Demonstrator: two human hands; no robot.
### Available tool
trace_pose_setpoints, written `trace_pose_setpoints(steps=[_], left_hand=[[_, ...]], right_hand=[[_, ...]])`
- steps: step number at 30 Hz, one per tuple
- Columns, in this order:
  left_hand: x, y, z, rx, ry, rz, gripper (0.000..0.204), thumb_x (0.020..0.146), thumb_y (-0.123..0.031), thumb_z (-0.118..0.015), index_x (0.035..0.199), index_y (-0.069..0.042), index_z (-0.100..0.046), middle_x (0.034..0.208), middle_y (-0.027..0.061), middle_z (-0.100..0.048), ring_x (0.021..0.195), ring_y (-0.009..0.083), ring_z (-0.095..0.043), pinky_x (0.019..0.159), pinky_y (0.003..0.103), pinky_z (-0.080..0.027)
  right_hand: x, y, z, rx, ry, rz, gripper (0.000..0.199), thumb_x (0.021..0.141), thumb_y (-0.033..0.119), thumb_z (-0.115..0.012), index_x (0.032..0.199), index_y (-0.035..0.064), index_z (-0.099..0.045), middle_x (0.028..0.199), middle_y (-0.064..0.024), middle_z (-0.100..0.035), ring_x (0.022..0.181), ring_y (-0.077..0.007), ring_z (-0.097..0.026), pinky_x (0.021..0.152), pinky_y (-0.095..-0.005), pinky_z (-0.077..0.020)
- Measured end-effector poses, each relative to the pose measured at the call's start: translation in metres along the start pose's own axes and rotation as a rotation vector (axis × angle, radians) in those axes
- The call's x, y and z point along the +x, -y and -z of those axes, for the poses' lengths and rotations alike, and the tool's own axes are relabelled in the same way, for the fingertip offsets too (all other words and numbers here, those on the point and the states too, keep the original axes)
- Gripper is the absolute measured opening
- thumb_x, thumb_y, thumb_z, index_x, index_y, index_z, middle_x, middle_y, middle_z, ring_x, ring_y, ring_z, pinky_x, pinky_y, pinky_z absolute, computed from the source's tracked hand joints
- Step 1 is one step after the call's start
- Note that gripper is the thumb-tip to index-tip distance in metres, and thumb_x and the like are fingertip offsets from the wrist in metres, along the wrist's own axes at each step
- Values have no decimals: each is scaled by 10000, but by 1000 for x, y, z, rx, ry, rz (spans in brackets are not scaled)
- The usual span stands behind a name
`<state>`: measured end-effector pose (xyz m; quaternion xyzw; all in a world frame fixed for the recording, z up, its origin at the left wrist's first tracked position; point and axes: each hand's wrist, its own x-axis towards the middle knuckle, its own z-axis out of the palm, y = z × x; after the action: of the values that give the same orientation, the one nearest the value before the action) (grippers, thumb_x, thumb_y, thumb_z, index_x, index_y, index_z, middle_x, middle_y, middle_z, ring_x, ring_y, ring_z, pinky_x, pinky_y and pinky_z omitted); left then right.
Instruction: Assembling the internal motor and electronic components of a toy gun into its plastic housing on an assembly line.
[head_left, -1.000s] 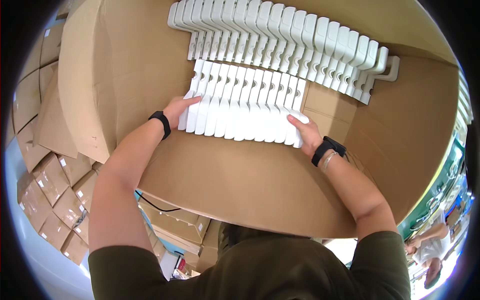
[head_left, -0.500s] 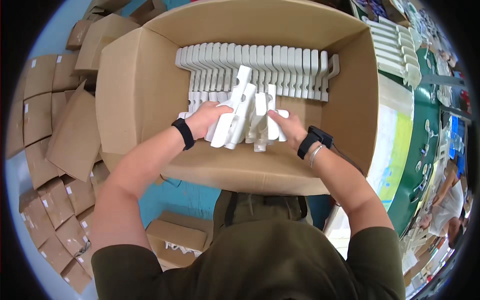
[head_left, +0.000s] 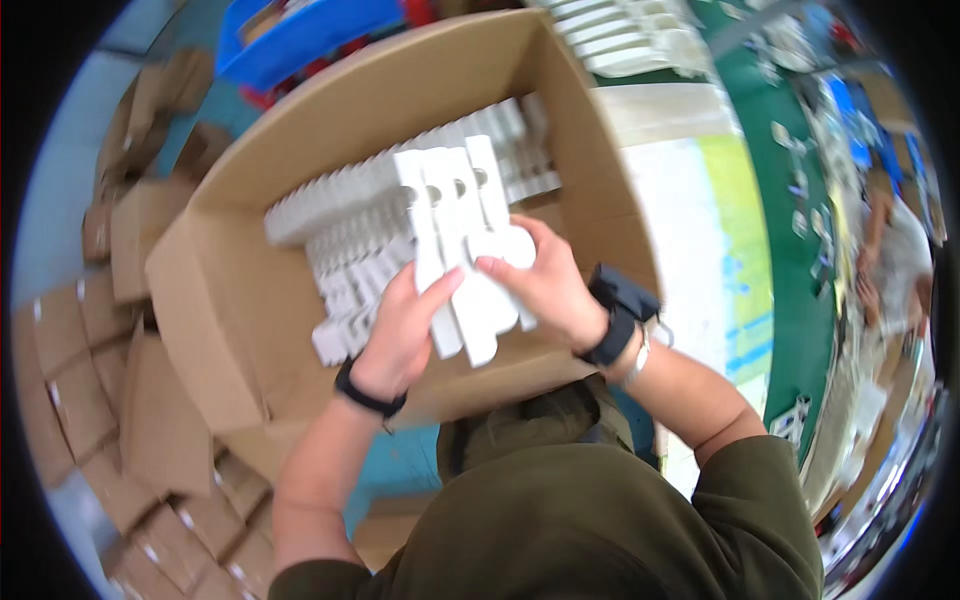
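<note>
Several long white plastic parts [head_left: 455, 215], each with a round notch, are bunched side by side between my hands above a big cardboard box [head_left: 225, 330]. My left hand [head_left: 405, 325] is closed on the bunch from the left, its thumb across the front. From the other side my right hand [head_left: 548, 285] grips the same bunch, thumb also in front. Inside the box, a row of similar white parts [head_left: 350, 195] stands along the far wall, with a second, shorter row [head_left: 350, 300] nearer me on the left. The bunch hides part of both rows.
Stacked brown cartons [head_left: 85, 370] fill the left side. Beyond the box lies a blue bin [head_left: 310, 40]. At right are a green work table [head_left: 795, 270] with small parts, more white parts [head_left: 640, 40] at its far end, and a person [head_left: 900, 260] in a light top.
My view has turned, so the box appears tilted and further left. My hands have come closer together, and the separate white parts now form one tighter bunch.
</note>
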<state>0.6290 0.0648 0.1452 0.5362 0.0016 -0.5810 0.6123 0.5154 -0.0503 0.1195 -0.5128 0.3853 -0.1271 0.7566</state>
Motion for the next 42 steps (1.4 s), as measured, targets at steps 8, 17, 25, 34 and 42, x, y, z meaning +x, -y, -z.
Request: trace_pose_setpoints(steps=[8,17,25,34,42], left_hand=[[-17,-44,-199,645,561,-656,871,773,-89,-636,1383,50,-31,1225,180,-469,1137,215,-479,942,316,-381],[144,101,-300,1474,432,-371,914,761,-296,-599,1301,183,-38,878,261,-615,896,395,-580,928,591,-262],[113,96,-294,1650,699,-421,695,801,-267,-587,1221,189,-272,1053,279,-551,1014,362,-543,928,493,-344],[277,38,-262,1480,369,-134,538,884,-474,-425,1050,18,-569,970,193,-615,847,309,-593,774,366,-452],[295,119,-252,688,730,604,681,860,-635,-346,1231,-84,-492,1214,77,-531,1045,197,-526,835,319,-449]], right_hand=[[-106,98,126,348,-372,635,724,728,116,-699,1321,-41,-314,1229,-163,-485,1117,-226,-494,951,-334,-387],[-12,-85,282,960,-566,429,418,890,131,-525,1260,-28,-413,1133,-95,-541,971,-183,-557,842,-305,-463],[-59,-82,314,-125,-879,262,480,854,254,-589,1229,-10,-448,1177,-163,-522,1113,-256,-495,937,-354,-380],[-29,-40,297,-821,-570,-15,498,757,139,-604,1192,-8,-414,1038,-263,-558,936,-426,-536,787,-416,-460],[-33,-35,315,-544,-523,-81,444,744,108,-616,1162,36,-483,1042,-215,-584,991,-360,-558,834,-356,-445]])
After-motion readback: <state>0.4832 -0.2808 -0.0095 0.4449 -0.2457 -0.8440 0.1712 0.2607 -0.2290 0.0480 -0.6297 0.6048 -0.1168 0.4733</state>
